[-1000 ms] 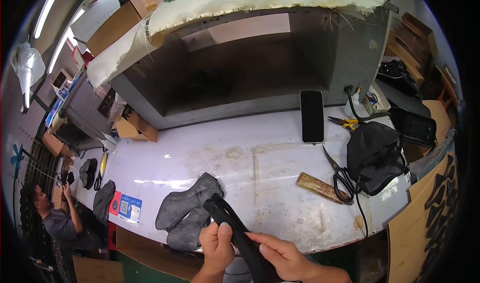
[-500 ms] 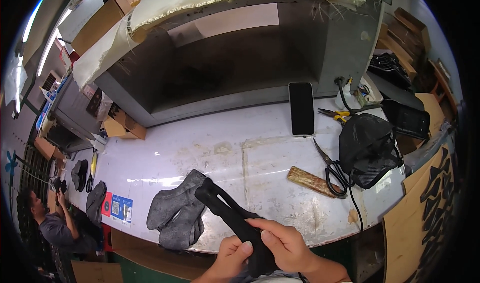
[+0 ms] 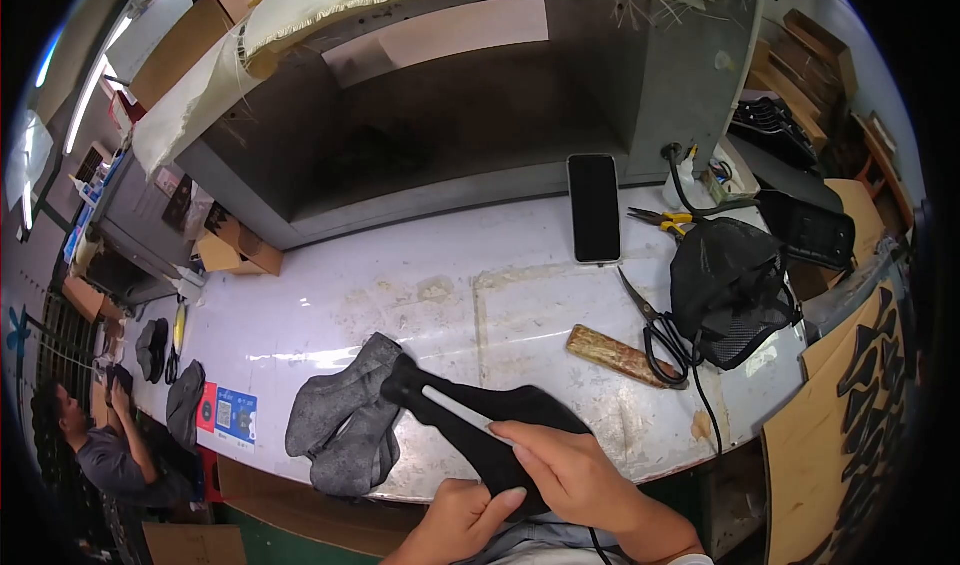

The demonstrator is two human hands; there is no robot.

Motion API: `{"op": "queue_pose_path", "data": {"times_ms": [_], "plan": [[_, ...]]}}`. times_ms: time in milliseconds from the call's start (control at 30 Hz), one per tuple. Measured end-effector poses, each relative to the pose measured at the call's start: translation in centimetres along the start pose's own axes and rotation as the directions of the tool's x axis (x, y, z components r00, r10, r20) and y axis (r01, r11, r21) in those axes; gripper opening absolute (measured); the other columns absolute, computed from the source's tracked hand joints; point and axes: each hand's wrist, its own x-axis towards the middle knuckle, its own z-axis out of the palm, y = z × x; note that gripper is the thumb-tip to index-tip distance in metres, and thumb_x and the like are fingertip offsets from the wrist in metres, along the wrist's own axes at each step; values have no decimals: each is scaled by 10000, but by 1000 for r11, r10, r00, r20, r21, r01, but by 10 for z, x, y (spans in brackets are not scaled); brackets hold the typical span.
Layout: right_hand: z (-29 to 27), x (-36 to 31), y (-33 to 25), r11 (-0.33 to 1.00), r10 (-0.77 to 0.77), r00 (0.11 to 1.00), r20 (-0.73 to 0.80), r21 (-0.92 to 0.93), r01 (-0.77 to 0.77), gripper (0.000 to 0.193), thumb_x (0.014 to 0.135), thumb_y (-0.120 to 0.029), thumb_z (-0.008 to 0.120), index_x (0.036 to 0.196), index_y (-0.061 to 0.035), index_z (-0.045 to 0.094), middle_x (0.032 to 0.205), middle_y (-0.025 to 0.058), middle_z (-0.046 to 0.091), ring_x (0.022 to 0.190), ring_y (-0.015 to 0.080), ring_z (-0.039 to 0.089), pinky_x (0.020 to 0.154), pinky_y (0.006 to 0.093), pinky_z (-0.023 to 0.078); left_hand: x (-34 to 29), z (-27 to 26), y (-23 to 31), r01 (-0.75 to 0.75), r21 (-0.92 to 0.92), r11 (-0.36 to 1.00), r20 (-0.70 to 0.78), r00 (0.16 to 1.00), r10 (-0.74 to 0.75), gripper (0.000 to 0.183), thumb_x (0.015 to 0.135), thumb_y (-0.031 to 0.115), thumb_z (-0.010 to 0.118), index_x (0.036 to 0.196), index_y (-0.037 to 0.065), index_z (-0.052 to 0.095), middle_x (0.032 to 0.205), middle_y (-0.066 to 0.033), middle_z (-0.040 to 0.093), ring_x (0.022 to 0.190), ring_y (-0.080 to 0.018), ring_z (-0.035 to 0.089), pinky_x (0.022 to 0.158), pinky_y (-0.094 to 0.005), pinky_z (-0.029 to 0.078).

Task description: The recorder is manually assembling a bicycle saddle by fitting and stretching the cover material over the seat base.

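A black, soft, strap-like piece (image 3: 470, 435) with a long slit is held over the table's near edge. The fingers of my left hand (image 3: 462, 521) are closed on its lower part, the thumb pressed on top. My right hand (image 3: 575, 475) pinches it along the slit, and one side of the piece bulges out to the right behind the fingers. The far tip of the piece overlaps a pile of folded grey, felt-like pieces (image 3: 345, 415) just to the left. Part of the black piece is hidden under my hands.
To the right lie a worn wooden block (image 3: 612, 353), black-handled scissors (image 3: 660, 335), a black mesh bag (image 3: 728, 290) and yellow-handled pliers (image 3: 665, 219). A phone (image 3: 595, 210) lies before the grey, open-fronted box (image 3: 450, 180). Another person (image 3: 115, 445) works at far left.
The slit in the black piece has opened wider, and its right side now swings out to the right. My right hand has shifted up and right. The view has moved slightly.
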Motion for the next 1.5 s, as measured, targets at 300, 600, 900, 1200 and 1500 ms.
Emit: {"op": "queue_pose_path", "data": {"times_ms": [300,600,900,1200,1500], "plan": [[8,-9,13,951,-282,894,-349,-226,212,483,775,7,726,1232,17,569,1070,185,608,964,325,616,876,413,496,-3,13,-12,-226,-198,954,-355,923,145,435,855,192,726,1197,-36,581,1142,-115,639,1084,-202,601,960,-337,466],[2,-15,2,495,313,948,63,841,-220,644,851,50,700,1370,-28,327,1042,108,659,952,136,626,824,250,503,-11,2,-69,103,-508,855,-168,962,-216,479,888,339,657,1187,-28,584,1124,-136,641,1080,-227,606,966,-370,470],[0,-18,17,649,278,865,417,583,-489,173,919,-146,694,938,-30,567,844,-4,609,779,57,537,685,238,456,-21,-27,-35,443,-232,866,70,896,-439,534,629,87,820,1108,-34,620,1000,-121,670,965,-202,637,875,-330,488],[-6,-16,30,788,95,795,598,443,-428,338,1049,-286,453,851,-32,557,572,19,518,470,116,475,472,275,379,-11,-39,-18,517,-213,829,258,848,-463,427,770,156,739,1115,-61,613,1014,-131,671,919,-196,646,827,-298,503],[9,-16,24,379,474,800,366,735,-561,317,1054,-270,446,896,-58,622,648,-31,521,536,68,444,488,234,364,-11,-30,-26,438,-505,744,216,898,-383,405,795,168,708,1113,-63,613,1009,-132,672,914,-196,648,823,-294,506]]}}
